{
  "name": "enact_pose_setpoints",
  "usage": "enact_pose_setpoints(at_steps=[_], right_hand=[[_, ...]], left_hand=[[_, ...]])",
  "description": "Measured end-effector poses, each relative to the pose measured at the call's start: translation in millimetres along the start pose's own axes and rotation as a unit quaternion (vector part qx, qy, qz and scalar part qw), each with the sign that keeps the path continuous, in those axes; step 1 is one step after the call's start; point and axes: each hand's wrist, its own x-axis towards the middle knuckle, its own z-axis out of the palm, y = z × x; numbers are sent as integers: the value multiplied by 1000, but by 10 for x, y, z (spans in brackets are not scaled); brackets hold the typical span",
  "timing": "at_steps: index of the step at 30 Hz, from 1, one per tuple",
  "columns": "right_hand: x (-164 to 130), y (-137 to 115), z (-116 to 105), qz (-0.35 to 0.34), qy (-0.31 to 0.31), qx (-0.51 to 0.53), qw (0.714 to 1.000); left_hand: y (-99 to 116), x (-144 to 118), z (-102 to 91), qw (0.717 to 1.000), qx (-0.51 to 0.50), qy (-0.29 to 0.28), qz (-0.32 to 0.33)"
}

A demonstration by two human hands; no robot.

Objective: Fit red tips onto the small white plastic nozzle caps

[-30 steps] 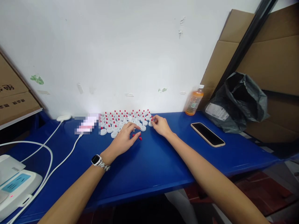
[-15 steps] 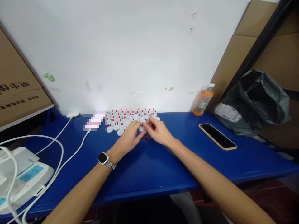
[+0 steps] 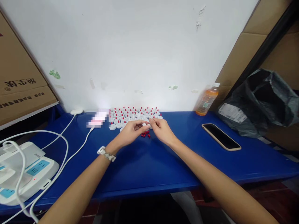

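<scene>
Hands meet above the blue table (image 3: 163, 168), just in front of a cluster of white caps (image 3: 130, 115) with red tips that stands in rows against the wall. The left hand (image 3: 130, 132) (a watch (image 3: 106, 153) sits on its wrist) pinches a small white cap (image 3: 145, 124) between thumb and fingertips, holding it just above the table top. The right hand (image 3: 162, 130) comes in from the other side, its thumb and forefinger pressed together at the same cap; whether they hold something of their own is too small to tell. Directly below the two hands lies a small heap of loose red pieces (image 3: 145, 134) on the bare table.

Left of the caps lies a blurred pinkish thing with a white cable (image 3: 70, 155) running from it towards a white power strip (image 3: 25, 174) at the near left corner. A second cable leads to a small white puck (image 3: 76, 111) by the wall. A cardboard box (image 3: 21, 81) leans at the far left. To the right, well apart from the hands, a phone (image 3: 220, 137) lies face up, an orange drink bottle (image 3: 206, 101) stands by the wall, and a dark plastic bag (image 3: 259, 102) with a label slumps against more cardboard.
</scene>
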Motion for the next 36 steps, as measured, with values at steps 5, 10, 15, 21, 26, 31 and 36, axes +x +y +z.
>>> enact_pose_setpoints(at_steps=[5, 10, 15, 21, 26, 31, 36], right_hand=[[-2, -5, -149, -66, 39, -10, 997], [16, 203, -197, -35, -104, -66, 992], [13, 294, -184, -8, -173, -92, 981], [22, 221, -244, -27, -122, 32, 992], [59, 195, -224, -44, -83, 112, 989], [160, 418, -384, 43, 99, -67, 992], [207, 600, -357, 81, 6, -141, 987]], left_hand=[[-112, -8, -133, 972, -212, 18, -98], [-140, -13, -178, 990, -108, 34, -85], [-144, -16, -62, 993, -85, 3, -77], [-134, -28, 21, 998, -32, 25, -57], [-40, -20, 130, 998, -12, 66, -15], [-68, -23, 124, 991, 68, 111, -15], [-120, -11, 106, 990, 104, 92, -11]])
